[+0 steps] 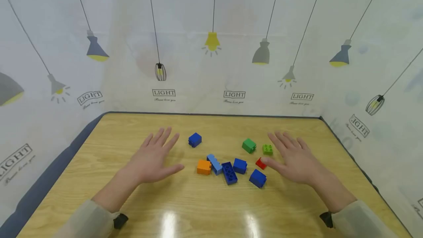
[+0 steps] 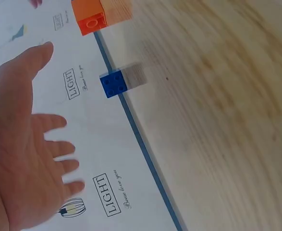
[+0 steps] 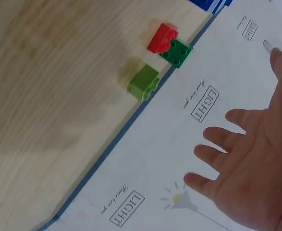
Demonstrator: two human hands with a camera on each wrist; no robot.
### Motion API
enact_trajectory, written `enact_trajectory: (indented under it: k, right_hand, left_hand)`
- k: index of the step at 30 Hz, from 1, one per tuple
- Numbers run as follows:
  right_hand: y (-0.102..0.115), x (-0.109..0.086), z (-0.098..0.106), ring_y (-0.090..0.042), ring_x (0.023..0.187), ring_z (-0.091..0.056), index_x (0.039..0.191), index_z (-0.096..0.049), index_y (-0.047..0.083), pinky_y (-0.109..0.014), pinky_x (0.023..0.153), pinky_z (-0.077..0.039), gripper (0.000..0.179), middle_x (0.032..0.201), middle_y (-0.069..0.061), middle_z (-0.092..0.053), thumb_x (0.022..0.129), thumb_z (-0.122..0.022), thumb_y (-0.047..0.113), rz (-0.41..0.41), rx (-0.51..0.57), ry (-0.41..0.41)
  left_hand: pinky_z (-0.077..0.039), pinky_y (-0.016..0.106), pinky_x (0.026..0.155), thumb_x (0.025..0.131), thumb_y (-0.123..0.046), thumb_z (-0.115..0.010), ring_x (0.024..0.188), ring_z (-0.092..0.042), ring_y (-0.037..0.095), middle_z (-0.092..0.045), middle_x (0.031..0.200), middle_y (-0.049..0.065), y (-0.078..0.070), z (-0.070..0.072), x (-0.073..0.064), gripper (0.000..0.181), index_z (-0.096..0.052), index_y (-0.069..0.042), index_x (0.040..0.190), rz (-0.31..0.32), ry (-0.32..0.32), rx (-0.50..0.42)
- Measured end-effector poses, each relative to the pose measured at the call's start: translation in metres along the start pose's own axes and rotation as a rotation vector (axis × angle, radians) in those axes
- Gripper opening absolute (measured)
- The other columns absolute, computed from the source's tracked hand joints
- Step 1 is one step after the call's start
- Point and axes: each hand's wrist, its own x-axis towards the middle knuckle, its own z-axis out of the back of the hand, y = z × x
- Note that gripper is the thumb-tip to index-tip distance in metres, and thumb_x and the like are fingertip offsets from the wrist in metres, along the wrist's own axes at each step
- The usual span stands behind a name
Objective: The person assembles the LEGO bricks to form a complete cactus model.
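Observation:
My left hand [image 1: 154, 160] hovers with spread, straight fingers over the left of the table, holding nothing. Nearest to it are a blue brick [image 1: 195, 140] and an orange brick [image 1: 203, 167]. My right hand [image 1: 295, 159] is likewise spread on the right side, palm down and holding nothing. By its thumb lies a red brick [image 1: 260, 163], partly hidden; a lime green brick [image 1: 267, 149] and a darker green brick [image 1: 249, 145] lie beyond. Between the hands are a long light blue brick [image 1: 214, 164], a long dark blue brick [image 1: 229, 173] and two blue bricks, one farther back [image 1: 240, 166].
The wooden table [image 1: 198, 208] has a dark edge along its back and sides. White walls [image 1: 185, 17] printed with hanging lamps and the word LIGHT stand behind it and at both sides.

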Motion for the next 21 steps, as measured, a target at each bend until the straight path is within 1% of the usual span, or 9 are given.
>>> enact_trajectory:
  k: [2, 4, 7, 9, 12, 14, 16, 18, 21]
  right_hand:
    - [0.004, 0.001, -0.002, -0.053, 0.156, -0.041, 0.173, -0.032, 0.015, -0.076, 0.124, -0.034, 0.088, 0.173, -0.024, -0.040, 0.108, -0.053, 0.069, 0.010, 0.035, -0.015]
    - [0.008, 0.003, -0.006, -0.049, 0.144, -0.057, 0.168, -0.042, 0.013, -0.070, 0.114, -0.049, 0.082, 0.164, -0.023, -0.052, 0.108, -0.058, 0.066, 0.025, 0.083, -0.017]
    - [0.017, 0.005, -0.014, -0.036, 0.125, -0.070, 0.158, -0.057, 0.012, -0.055, 0.099, -0.062, 0.068, 0.148, -0.016, -0.065, 0.108, -0.064, 0.058, 0.047, 0.145, -0.005]
    - [0.023, 0.007, -0.018, -0.027, 0.112, -0.072, 0.151, -0.064, 0.013, -0.046, 0.090, -0.064, 0.059, 0.139, -0.011, -0.069, 0.108, -0.066, 0.054, 0.083, 0.164, 0.000]
    - [0.032, 0.010, -0.023, -0.022, 0.106, -0.071, 0.145, -0.068, 0.016, -0.039, 0.086, -0.062, 0.050, 0.136, -0.006, -0.071, 0.109, -0.066, 0.050, 0.139, 0.191, 0.008]
    - [0.038, 0.014, -0.025, -0.022, 0.111, -0.071, 0.145, -0.068, 0.017, -0.038, 0.087, -0.062, 0.049, 0.137, -0.004, -0.071, 0.110, -0.065, 0.050, 0.165, 0.210, 0.019]
    - [0.045, 0.019, -0.027, -0.024, 0.118, -0.070, 0.146, -0.067, 0.018, -0.041, 0.092, -0.062, 0.048, 0.139, -0.004, -0.070, 0.110, -0.065, 0.050, 0.180, 0.222, 0.032]
    - [0.052, 0.025, -0.030, -0.025, 0.124, -0.068, 0.146, -0.067, 0.018, -0.044, 0.096, -0.062, 0.048, 0.140, -0.003, -0.070, 0.110, -0.065, 0.049, 0.184, 0.236, 0.041]
    - [0.063, 0.036, -0.035, -0.025, 0.127, -0.068, 0.146, -0.067, 0.016, -0.048, 0.103, -0.060, 0.048, 0.140, -0.005, -0.071, 0.110, -0.067, 0.047, 0.192, 0.267, 0.056]
  left_hand:
    - [-0.031, 0.066, 0.132, 0.104, -0.062, -0.066, 0.165, -0.031, 0.044, -0.023, 0.182, 0.018, -0.003, -0.001, 0.002, 0.090, -0.033, -0.015, 0.173, -0.050, 0.009, -0.052]
    - [-0.041, 0.063, 0.127, 0.107, -0.054, -0.067, 0.159, -0.045, 0.043, -0.035, 0.178, 0.017, -0.006, -0.003, 0.006, 0.080, -0.039, -0.015, 0.171, -0.098, 0.041, -0.129]
    - [-0.051, 0.059, 0.119, 0.109, -0.046, -0.066, 0.147, -0.059, 0.037, -0.050, 0.169, 0.013, -0.013, -0.008, 0.011, 0.068, -0.046, -0.017, 0.167, -0.135, 0.106, -0.219]
    - [-0.053, 0.057, 0.117, 0.110, -0.043, -0.066, 0.142, -0.063, 0.034, -0.054, 0.165, 0.012, -0.017, -0.013, 0.016, 0.064, -0.049, -0.017, 0.166, -0.154, 0.139, -0.262]
    - [-0.057, 0.055, 0.113, 0.109, -0.040, -0.067, 0.136, -0.067, 0.032, -0.057, 0.161, 0.012, -0.023, -0.019, 0.024, 0.062, -0.051, -0.014, 0.164, -0.178, 0.162, -0.296]
    - [-0.058, 0.054, 0.111, 0.109, -0.039, -0.068, 0.134, -0.068, 0.031, -0.057, 0.161, 0.013, -0.027, -0.022, 0.029, 0.062, -0.052, -0.012, 0.163, -0.191, 0.171, -0.316]
    - [-0.059, 0.052, 0.110, 0.108, -0.038, -0.069, 0.131, -0.070, 0.031, -0.058, 0.161, 0.014, -0.030, -0.024, 0.034, 0.062, -0.054, -0.010, 0.161, -0.199, 0.183, -0.330]
    - [-0.058, 0.052, 0.111, 0.108, -0.037, -0.070, 0.130, -0.070, 0.030, -0.059, 0.160, 0.015, -0.033, -0.026, 0.040, 0.061, -0.055, -0.009, 0.159, -0.209, 0.193, -0.331]
    - [-0.057, 0.050, 0.112, 0.107, -0.037, -0.072, 0.128, -0.070, 0.029, -0.063, 0.157, 0.014, -0.037, -0.029, 0.046, 0.059, -0.059, -0.008, 0.156, -0.224, 0.201, -0.306]
